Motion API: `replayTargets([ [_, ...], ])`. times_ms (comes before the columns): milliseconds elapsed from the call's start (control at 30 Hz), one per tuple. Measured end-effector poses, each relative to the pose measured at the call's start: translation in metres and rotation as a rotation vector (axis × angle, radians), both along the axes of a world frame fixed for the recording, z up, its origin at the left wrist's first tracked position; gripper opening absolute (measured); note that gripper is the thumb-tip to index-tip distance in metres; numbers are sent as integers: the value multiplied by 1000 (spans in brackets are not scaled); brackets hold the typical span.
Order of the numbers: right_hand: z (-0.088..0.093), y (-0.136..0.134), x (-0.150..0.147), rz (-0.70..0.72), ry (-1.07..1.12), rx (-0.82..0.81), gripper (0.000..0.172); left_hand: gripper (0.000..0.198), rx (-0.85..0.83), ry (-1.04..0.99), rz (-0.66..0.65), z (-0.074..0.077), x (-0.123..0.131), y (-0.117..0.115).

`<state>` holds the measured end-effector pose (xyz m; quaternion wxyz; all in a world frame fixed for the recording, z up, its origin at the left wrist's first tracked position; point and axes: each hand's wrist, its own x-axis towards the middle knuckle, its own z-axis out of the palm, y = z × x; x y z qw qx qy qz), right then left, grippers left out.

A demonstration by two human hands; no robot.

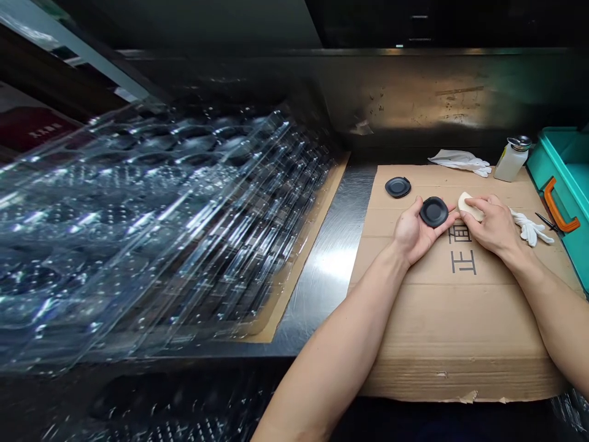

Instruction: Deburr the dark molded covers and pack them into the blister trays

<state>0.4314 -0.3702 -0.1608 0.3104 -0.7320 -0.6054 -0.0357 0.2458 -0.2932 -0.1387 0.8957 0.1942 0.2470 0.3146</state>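
Note:
On the fingers and palm of my left hand (416,233) rests a small black rounded-square part (434,212), its dished face turned up and the thumb at its edge. My right hand (494,224) pinches a cream-coloured pad (470,207) just to the right of that part; the two look slightly apart. A second black rounded part (398,187) lies on the cardboard (414,313) beyond my left hand. Close to my right wrist is a white glove (531,228), with a dark slim tool (546,221) beside it.
Stacked clear plastic trays (151,227) fill the left side, over a brown sheet on the metal bench (331,258). At the back right stand a pump-top bottle (512,159) and another white glove (460,161). A teal toolbox (559,184) with an orange handle borders the cardboard.

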Motion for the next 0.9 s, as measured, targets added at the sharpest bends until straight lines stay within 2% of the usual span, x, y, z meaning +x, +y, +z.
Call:
replayTargets([
  [133,-1,0,-1,12,-3,-16,39,50,-29,-55,-9,4,-3,2],
  [200,-1,0,-1,19,-7,-17,38,46,64,-6,12,2,-2,1],
  [267,-1,0,-1,26,-12,-18,38,42,294,136,102,-2,0,-3],
  [300,-1,0,0,29,-15,-18,37,53,458,227,175,-4,2,-6],
  [367,-2,-1,0,33,-21,-17,37,88,823,382,315,-10,4,-11],
  [433,-2,-1,1,36,-24,-22,38,109,1125,448,389,-15,5,-15],
  [533,-1,-1,1,40,-26,-37,40,114,1351,478,404,-18,5,-18],
  [667,0,-1,0,37,-15,-42,39,114,1454,543,405,-21,4,-17],
  [767,0,-1,0,38,-7,-43,39,111,1441,557,373,-18,2,-18],
  [833,-1,-1,0,38,-2,-40,39,104,1339,518,322,-11,0,-23],
  [900,-2,0,1,42,-1,-36,39,90,1136,443,277,0,-1,-30],
])
